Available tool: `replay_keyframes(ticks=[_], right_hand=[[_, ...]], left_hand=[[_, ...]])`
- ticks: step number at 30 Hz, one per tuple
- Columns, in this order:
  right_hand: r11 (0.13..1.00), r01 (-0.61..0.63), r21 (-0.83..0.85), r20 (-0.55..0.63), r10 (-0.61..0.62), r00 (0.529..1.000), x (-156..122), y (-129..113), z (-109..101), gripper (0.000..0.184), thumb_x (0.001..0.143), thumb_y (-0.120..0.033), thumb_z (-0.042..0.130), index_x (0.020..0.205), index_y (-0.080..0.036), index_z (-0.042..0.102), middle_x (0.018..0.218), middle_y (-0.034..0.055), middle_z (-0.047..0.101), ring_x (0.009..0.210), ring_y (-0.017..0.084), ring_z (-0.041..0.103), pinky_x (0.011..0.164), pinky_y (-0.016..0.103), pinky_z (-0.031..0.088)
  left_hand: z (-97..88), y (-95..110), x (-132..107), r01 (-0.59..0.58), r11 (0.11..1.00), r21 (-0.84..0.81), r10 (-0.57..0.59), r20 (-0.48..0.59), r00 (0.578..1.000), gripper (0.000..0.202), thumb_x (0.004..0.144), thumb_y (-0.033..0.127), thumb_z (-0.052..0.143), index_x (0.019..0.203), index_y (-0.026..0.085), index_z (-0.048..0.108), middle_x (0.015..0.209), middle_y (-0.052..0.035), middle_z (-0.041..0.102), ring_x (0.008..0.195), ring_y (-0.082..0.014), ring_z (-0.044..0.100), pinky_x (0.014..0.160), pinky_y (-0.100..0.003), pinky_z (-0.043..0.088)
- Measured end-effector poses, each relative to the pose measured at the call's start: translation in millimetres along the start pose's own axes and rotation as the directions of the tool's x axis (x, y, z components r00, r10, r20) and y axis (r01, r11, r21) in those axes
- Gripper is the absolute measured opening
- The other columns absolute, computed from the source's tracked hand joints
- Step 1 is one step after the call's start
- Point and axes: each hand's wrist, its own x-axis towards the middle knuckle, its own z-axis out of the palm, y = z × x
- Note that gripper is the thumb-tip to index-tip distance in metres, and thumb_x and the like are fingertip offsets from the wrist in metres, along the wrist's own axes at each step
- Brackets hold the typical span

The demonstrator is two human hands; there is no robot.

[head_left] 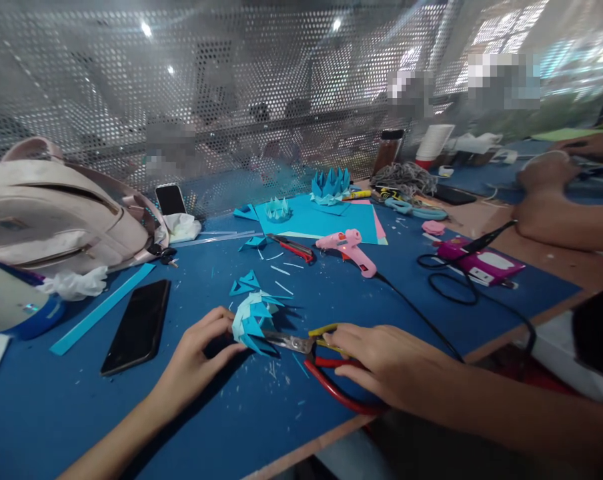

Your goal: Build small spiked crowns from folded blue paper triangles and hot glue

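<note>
Item 1. Folded paper piece (252,320), pale and mid blue, spiky. It rests on the blue mat (81,413) near the front edge. We log it as pinched by the left hand (196,353): thumb and fingertips are closed on its 9 o'clock side, so the piece juts out past the fingers toward 3 o'clock.

Item 2. Scissors (289,343), metal blades, yellow handle loop. The right hand (389,365) is curled shut around the handles. The blades look almost closed, and their tips meet the paper piece at its 4 o'clock edge. Red loops show under this hand; we cannot tell whether they belong to the same tool.

Item 3. Black phone (139,327), flat on the mat at 9 o'clock from the left hand, with a blue paper strip (101,309) just beside it.

Item 4. Pink glue gun (349,250), at 1 o'clock from the paper piece, trailing a black cable (421,317) that passes the right hand.

Item 5. Cyan sheet (321,220) at 12 o'clock, carrying 2 folded crowns, the larger (330,185) behind the smaller (278,210).

Item 6. Red-handled cutter (294,247), at the sheet's near edge.

Item 7. Pink backpack (56,213), far out at 10 o'clock.

Item 8. Co-worker's hands (546,177), at 2 o'clock, well apart from ours.
</note>
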Motion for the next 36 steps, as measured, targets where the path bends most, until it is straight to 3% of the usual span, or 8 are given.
replay_keyframes(ticks=[3, 7, 14, 22, 25, 36], right_hand=[[1.0, 0.004, 0.007, 0.01, -0.004, 1.0, 2.1, 3.0, -4.9, 0.019, 0.092, -0.024, 0.059, 0.11, -0.02, 0.063, 0.107, 0.0058, 0.069, 0.085, 0.024, 0.069, 0.068, 0.033, 0.05], [0.997, 0.019, -0.079, -0.084, -0.025, 0.996, 4.5, 8.8, -5.8, 0.021, 0.092, -0.022, 0.057, 0.112, -0.018, 0.061, 0.111, 0.0092, 0.068, 0.085, 0.024, 0.069, 0.063, 0.033, 0.05], [0.982, 0.054, -0.18, -0.133, -0.079, 0.988, 4.0, 15.6, 7.5, 0.015, 0.095, -0.022, 0.05, 0.102, -0.016, 0.061, 0.089, 0.0072, 0.067, 0.063, 0.018, 0.064, 0.049, 0.027, 0.042], [0.998, 0.06, -0.026, -0.132, -0.063, 0.989, 2.1, 16.9, -14.5, 0.029, 0.094, -0.024, 0.055, 0.122, -0.018, 0.061, 0.12, 0.0102, 0.066, 0.095, 0.025, 0.069, 0.075, 0.034, 0.054], [0.997, 0.069, -0.016, -0.052, -0.07, 0.996, 2.1, 12.9, -16.1, 0.029, 0.093, -0.024, 0.057, 0.121, -0.02, 0.063, 0.117, 0.0089, 0.068, 0.09, 0.026, 0.07, 0.07, 0.035, 0.054], [0.997, 0.08, 0.017, -0.062, -0.079, 0.995, 7.1, 13.6, -14.9, 0.03, 0.093, -0.025, 0.055, 0.122, -0.019, 0.064, 0.119, 0.0109, 0.068, 0.094, 0.025, 0.07, 0.072, 0.033, 0.055]], left_hand=[[-0.2, -0.8, -0.1, 0.016, 1.0, 0.006, -0.016, 0.013, 1.0, 0.015, 0.093, 0.027, 0.059, 0.081, 0.019, 0.058, 0.086, -0.0018, 0.058, 0.081, -0.0164, 0.056, 0.075, -0.026, 0.043], [-0.6, -2.5, -0.7, 0.046, 0.999, 0.022, -0.047, 0.032, 0.998, 0.015, 0.094, 0.031, 0.058, 0.086, 0.019, 0.062, 0.084, -0.0021, 0.057, 0.081, -0.0177, 0.055, 0.075, -0.028, 0.043], [0.1, -2.6, 0.5, 0.057, 0.998, 0.012, -0.057, 0.007, 0.998, 0.02, 0.093, 0.033, 0.058, 0.079, 0.019, 0.058, 0.079, -0.001, 0.054, 0.077, -0.0171, 0.053, 0.072, -0.027, 0.042], [-0.7, -4.4, -0.6, 0.096, 0.995, -0.026, -0.096, 0.009, 0.995, 0.019, 0.092, 0.033, 0.059, 0.082, 0.018, 0.063, 0.081, -0.0019, 0.059, 0.076, -0.0166, 0.055, 0.071, -0.026, 0.042], [-1.1, -4.9, -0.2, 0.091, 0.995, -0.047, -0.091, 0.007, 0.996, 0.019, 0.09, 0.033, 0.061, 0.078, 0.018, 0.063, 0.079, -0.0012, 0.059, 0.075, -0.0164, 0.056, 0.071, -0.026, 0.043], [-2.1, -3.1, 0.6, 0.128, 0.99, -0.061, -0.128, 0.005, 0.992, 0.02, 0.089, 0.034, 0.063, 0.077, 0.018, 0.063, 0.077, -0.0009, 0.06, 0.075, -0.0163, 0.057, 0.071, -0.026, 0.043]])
